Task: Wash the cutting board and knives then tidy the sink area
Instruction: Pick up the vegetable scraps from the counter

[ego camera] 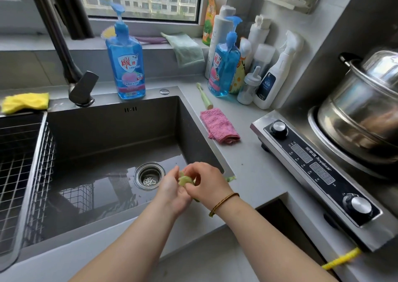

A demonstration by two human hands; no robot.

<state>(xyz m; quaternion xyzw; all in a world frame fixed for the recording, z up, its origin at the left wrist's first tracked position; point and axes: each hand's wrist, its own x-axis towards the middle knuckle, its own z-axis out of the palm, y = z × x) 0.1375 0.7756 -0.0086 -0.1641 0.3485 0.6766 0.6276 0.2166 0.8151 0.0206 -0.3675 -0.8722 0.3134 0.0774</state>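
Head view, looking down over a kitchen sink. Both hands meet above the sink's front right corner. The left hand lies palm up, fingers loosely cupped under a small clump of pale green vegetable scraps. The right hand, a braided cord bracelet at its wrist, curls over from the right and pinches the scraps with its fingertips. Another green scrap lies on the sink edge just beside the right hand.

Just left of the hands, the round drain strainer sits in the wet floor of the dark sink. A wire rack fills the sink's left side. No cutting board or knives are in view.

Behind the sink, a yellow sponge rests at the far left, next to the dark faucet. A blue dish soap bottle stands on the rear rim. On the grey counter to the right lie a green toothbrush and a folded pink cloth, with a cluster of cleaning bottles behind. Further right, a steel pot sits on an induction cooker.
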